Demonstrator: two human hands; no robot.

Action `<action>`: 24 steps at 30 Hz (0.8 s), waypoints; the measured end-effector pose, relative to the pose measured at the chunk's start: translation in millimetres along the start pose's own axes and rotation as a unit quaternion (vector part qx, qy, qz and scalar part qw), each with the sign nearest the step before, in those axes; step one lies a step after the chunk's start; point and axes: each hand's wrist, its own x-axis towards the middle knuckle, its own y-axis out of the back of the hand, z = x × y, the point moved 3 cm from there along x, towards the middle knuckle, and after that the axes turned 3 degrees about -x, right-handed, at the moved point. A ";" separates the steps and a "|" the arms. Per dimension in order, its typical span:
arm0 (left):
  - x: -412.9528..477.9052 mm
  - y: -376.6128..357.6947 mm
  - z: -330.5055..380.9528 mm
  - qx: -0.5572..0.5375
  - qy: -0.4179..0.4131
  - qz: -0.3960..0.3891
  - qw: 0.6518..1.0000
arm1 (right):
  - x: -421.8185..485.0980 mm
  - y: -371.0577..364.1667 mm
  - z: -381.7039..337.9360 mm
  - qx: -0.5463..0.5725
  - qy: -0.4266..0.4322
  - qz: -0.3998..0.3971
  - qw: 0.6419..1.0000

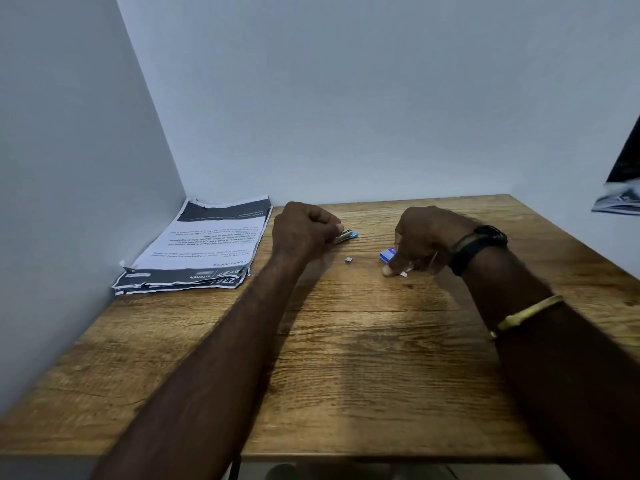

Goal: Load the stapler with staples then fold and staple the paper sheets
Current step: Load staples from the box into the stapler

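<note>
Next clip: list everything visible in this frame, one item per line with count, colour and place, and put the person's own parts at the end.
table: one, brown wood grain, fills the lower frame
paper sheets: one stack, white with black bands and print, far left corner of the table by the wall
stapler: one, blue and silver, held in the left hand near the table's far middle
staple box: one, blue, on the table under the right hand
staple strip: one small piece, grey, loose on the table between the hands
dark printed object: one, black and white, right edge, partly cut off
left hand: closed on the stapler
right hand: at the staple box, pinching something small and white; black watch, gold bangle
</note>
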 end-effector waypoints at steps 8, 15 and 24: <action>3.9 16.7 2.3 0.095 -0.034 0.056 0.993 | 8.6 -23.4 -44.4 0.009 0.199 0.149 0.968; 7.2 9.8 -12.6 0.191 0.027 -0.004 0.981 | 17.9 -32.7 -50.5 -0.013 0.231 0.168 0.958; 5.2 4.2 -23.2 0.222 0.031 0.007 0.975 | 23.3 -19.8 -42.3 0.103 0.217 0.237 0.941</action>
